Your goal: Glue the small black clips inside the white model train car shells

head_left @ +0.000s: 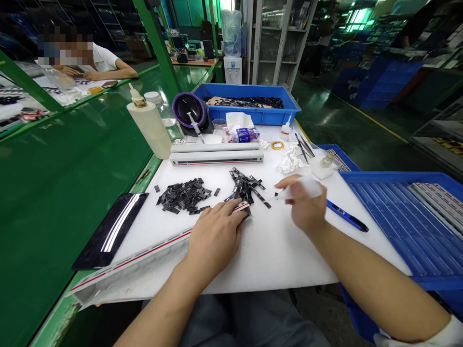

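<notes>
My left hand is closed around the far end of a long white channel strip with a red line and dark slots along it. The strip slants down left past the board's front edge. In my right hand is a small white squeeze bottle, slightly blurred, its narrow tip pointing left. Just beyond the left hand lies a loose pile of long black pieces. Left of that is a heap of small black rectangular pieces. A blue pen-like tool rests right of my right hand.
More white strips lie behind the piles. Further back stand a tissue pack, a cream bottle and a blue bin. A blue tray is at right, a dark glossy panel at left. Another person sits far left.
</notes>
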Demonstrator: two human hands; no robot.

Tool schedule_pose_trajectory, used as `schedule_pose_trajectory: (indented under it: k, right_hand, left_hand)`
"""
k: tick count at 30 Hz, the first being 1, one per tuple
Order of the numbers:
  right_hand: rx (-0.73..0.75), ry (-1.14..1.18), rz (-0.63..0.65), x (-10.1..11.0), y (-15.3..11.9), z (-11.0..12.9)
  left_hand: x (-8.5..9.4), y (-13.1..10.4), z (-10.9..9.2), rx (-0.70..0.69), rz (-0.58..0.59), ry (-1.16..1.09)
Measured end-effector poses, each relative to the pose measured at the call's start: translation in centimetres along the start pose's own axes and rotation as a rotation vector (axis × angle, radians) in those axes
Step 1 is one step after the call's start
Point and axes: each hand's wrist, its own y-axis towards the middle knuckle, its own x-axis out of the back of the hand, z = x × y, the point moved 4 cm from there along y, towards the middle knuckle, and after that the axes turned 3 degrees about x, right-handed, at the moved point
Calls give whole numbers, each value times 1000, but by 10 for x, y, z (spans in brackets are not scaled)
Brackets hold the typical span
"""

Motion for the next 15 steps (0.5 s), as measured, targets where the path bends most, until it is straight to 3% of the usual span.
schedule_pose_trajectory:
  k: [2, 6, 12, 15]
  right_hand:
    - [-122, 169, -138, 23, 14, -12]
    - [-289, 345, -159, 49, 39, -31]
    - [-453, 381, -63, 32, 39, -53]
    - [-423, 104, 26, 22, 35, -56]
  left_hand:
    - [0, 0, 1, -1, 3, 0]
    - [-1, 0, 2, -31, -16, 33]
    - [-3, 0, 5, -71, -43, 83]
    - [-3, 0, 5, -85, -43, 92]
